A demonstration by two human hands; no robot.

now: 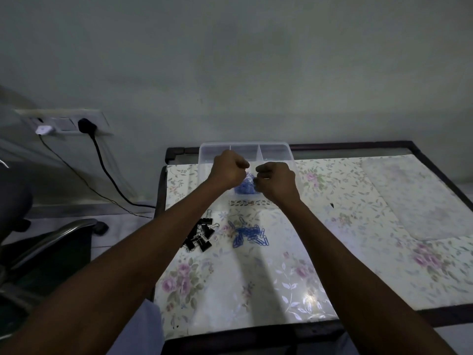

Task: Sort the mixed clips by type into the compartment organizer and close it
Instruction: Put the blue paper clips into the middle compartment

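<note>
A clear plastic compartment organizer stands open at the table's far edge. Blue paper clips lie heaped in its near middle compartment. Both my hands hover over that compartment with fingers curled. My left hand and my right hand each seem to pinch small clips, though what they hold is too small to tell. Nearer to me on the table lies a loose pile of blue paper clips. Left of it sits a cluster of black binder clips.
The table has a floral plastic cover and a dark frame. An office chair stands at the left. A wall socket with a black plug and cables hangs behind it.
</note>
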